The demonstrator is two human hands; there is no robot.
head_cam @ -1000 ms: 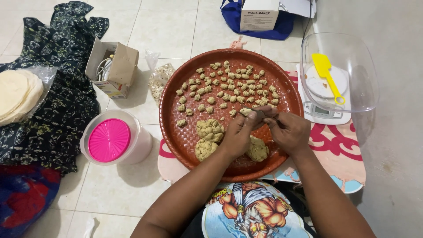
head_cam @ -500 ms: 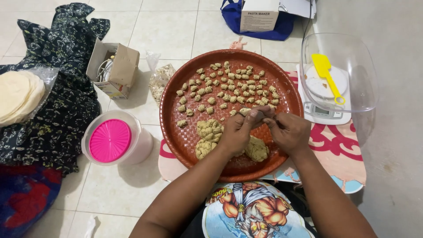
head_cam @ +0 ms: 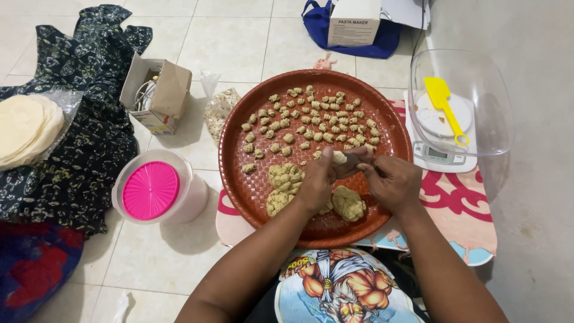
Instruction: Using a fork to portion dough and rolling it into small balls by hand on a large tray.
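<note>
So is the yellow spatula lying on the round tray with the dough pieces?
No, the yellow spatula lies in the clear bowl on the scale, beside the tray.

The left hand [head_cam: 315, 179] covers part of the beige dough lump [head_cam: 348, 203]. The stack of round pale flatbreads [head_cam: 24, 128] and the blue-red cloth bundle [head_cam: 33, 269] are cut off at the left edge.

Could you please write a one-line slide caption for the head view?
Left hand and right hand pinch a dough piece over a round red tray of small dough bits.

Round tray [head_cam: 239, 128]: reddish-brown, woven texture. Dough pieces [head_cam: 317, 119]: tan. Container lid [head_cam: 150, 190]: bright pink. Spatula [head_cam: 445, 107]: yellow. Cloth [head_cam: 89, 149]: black (small pale print). Bag [head_cam: 320, 24]: blue.
</note>
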